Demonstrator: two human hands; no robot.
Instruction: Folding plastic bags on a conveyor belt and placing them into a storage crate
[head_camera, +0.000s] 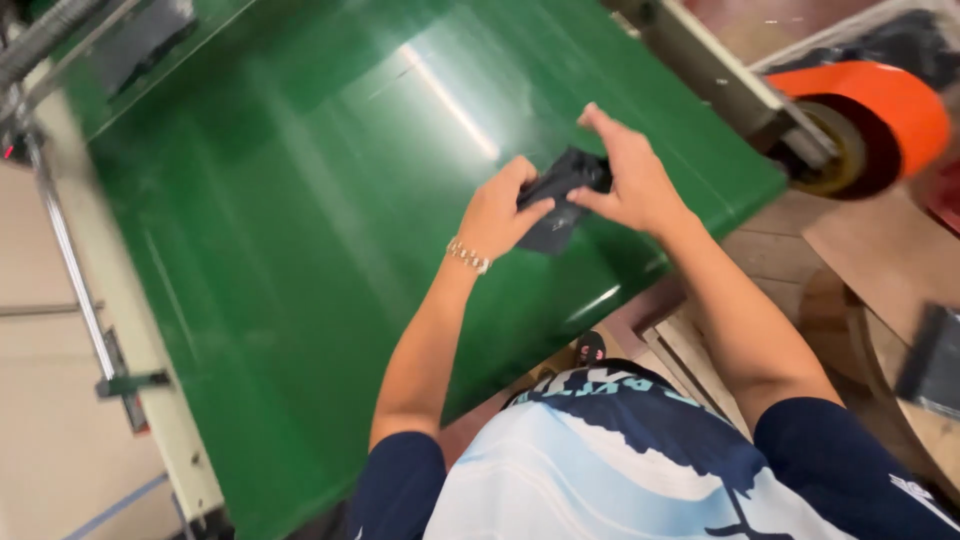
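Observation:
Both my hands meet over a wide green conveyor belt (300, 230). My left hand (498, 212), with a bead bracelet on its wrist, grips the near end of a small black folded piece (560, 190) that looks like dark cloth or a pouch. My right hand (625, 178) holds its far side, fingers spread above it. The piece is lifted just above the belt, and a grey flap of it hangs down underneath.
An orange roller (880, 105) sits at the belt's end, upper right, on a cream metal frame (720, 70). A wooden surface (880, 270) lies to the right with a dark flat item (935, 365) on it. A metal rail (75, 280) runs along the left side.

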